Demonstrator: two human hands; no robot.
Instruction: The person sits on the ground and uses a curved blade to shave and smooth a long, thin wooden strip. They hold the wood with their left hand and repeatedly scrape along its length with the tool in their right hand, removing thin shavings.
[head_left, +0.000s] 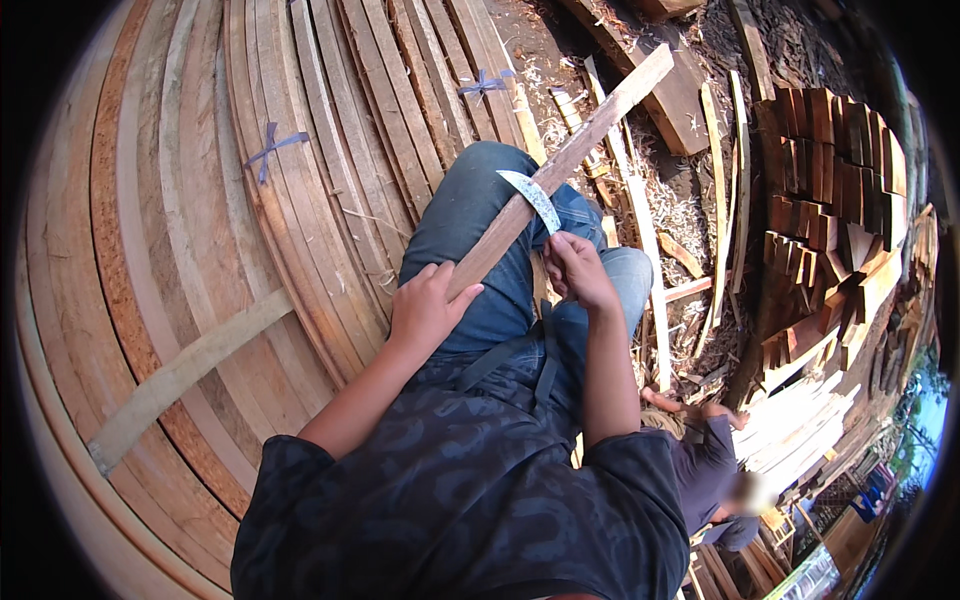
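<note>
right fingers [560, 262] hold curved blade [537, 196] across plank [574, 160]

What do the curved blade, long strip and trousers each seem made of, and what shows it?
Curved blade: probably steel, speckled finish, pale metallic grey.
Long strip: wood, apparently unvarnished, with matte brown streaks.
Trousers: perhaps denim, matte; blue, paler over the right knee.

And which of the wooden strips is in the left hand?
The brown strip slanting over the person's left leg; unlike the others, it is crossed by the curved blade in the right hand.
</note>
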